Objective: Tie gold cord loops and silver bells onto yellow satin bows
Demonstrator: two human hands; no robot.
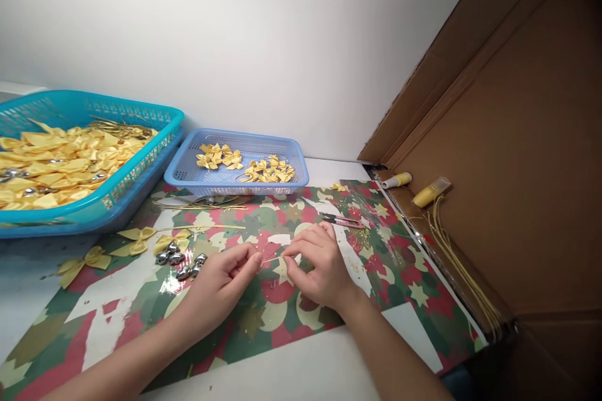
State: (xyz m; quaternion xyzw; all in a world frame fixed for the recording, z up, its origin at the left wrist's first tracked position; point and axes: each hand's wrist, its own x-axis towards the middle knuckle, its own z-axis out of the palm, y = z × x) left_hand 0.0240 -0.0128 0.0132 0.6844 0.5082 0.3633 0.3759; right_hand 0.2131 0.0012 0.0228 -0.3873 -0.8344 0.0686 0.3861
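Note:
My left hand (234, 276) and my right hand (318, 263) face each other over the patterned sheet (277, 313). Between their fingertips stretches a thin gold cord (273, 259), pinched at both ends. Just left of my left hand lie silver jingle bells (172, 254) in small clusters, one cluster partly hidden behind its fingers. Yellow ribbon bows (136, 241) rest beside the bells, one with a long gold strand running to the right. A pair of thread snips (341, 220) with a pinkish handle lies beyond my right hand.
A turquoise basket (174, 119) heaped with yellow bows and some bells stands at the left. Behind my hands, a blue basket (301, 156) holds two piles of small yellow bows. Gold cords (451, 263) and two yellow-and-white tubes (397, 180) lie along the cardboard wall (517, 169) at right.

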